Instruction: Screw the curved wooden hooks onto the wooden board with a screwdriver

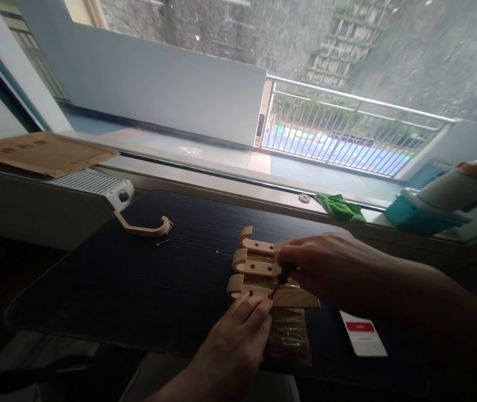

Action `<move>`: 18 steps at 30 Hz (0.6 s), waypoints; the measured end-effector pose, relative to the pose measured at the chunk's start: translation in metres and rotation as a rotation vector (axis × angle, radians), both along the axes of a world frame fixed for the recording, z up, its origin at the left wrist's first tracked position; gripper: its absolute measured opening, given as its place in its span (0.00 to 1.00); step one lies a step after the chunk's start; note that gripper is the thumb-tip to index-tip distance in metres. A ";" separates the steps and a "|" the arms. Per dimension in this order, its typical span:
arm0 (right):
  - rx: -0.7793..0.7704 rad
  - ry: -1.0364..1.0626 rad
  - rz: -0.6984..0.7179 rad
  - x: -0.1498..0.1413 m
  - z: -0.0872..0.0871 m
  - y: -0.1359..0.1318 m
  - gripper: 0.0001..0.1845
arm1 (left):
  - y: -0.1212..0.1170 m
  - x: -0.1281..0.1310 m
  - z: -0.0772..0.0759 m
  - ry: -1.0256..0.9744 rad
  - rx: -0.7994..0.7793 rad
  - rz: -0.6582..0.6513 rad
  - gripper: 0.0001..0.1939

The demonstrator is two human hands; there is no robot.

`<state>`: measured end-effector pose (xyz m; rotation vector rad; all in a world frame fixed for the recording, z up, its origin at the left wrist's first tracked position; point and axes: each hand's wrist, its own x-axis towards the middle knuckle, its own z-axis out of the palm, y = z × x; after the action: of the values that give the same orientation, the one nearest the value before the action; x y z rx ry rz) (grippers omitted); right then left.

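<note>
My right hand (320, 262) grips a black-handled screwdriver (285, 273), its shaft slanting down to a hole in the nearest wooden hook (295, 298). Fingers of my left hand (236, 329) press together on that same hook, close beside the screwdriver tip. Behind it lie a middle wooden hook (260, 268) and a far wooden hook (259, 245), side by side, each with two dark holes and a curled end. Under the hooks is a brownish block wrapped in clear plastic (289, 335). My right hand covers the right ends of the farther two.
On the dark table (158, 296), a separate wooden hook (144, 228) lies on its side at the far left, near a small screw (163, 242). A white and red card (363, 334) is at right. The sill holds a green cloth (339, 206), a tape roll (304, 198) and a teal container (418, 215).
</note>
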<state>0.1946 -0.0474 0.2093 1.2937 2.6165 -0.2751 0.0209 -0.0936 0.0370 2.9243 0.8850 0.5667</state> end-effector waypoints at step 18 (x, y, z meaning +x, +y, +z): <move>-0.051 -0.035 0.045 -0.005 0.000 0.004 0.10 | -0.001 -0.001 0.005 0.035 -0.017 0.004 0.19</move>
<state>0.1898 -0.0438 0.2089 1.2103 2.5885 -0.3065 0.0195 -0.0951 0.0424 2.9267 0.8946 0.5074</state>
